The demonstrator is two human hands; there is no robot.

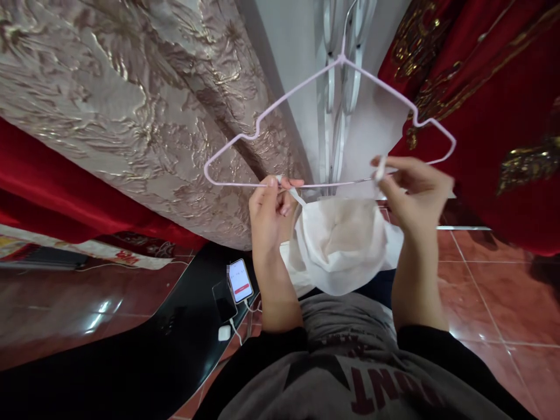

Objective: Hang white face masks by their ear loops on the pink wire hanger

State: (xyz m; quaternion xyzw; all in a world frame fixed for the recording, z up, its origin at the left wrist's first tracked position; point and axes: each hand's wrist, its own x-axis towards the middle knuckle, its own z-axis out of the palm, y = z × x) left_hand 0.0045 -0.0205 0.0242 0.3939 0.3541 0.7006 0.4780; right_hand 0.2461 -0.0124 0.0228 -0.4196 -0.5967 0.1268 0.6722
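Note:
A pale pink clothes hanger (342, 59) hangs in front of me, its hook running up out of the frame. My left hand (273, 201) is closed around its bottom bar near the left end, with a thin white strap between the fingers. Below the bar hangs a white cloth (343, 245) with thin straps at its upper corners; its exact kind cannot be made out. My right hand (413, 189), slightly blurred, pinches the other white strap (380, 168) beside the right part of the bar.
A white metal frame (327, 116) stands behind the hanger. A shiny beige embossed drape (144, 111) is on the left, a red sequinned cloth (490, 116) on the right. Lower left, a black table (175, 326) bears a lit phone (240, 281), a dark phone (224, 301) and a white case (224, 333).

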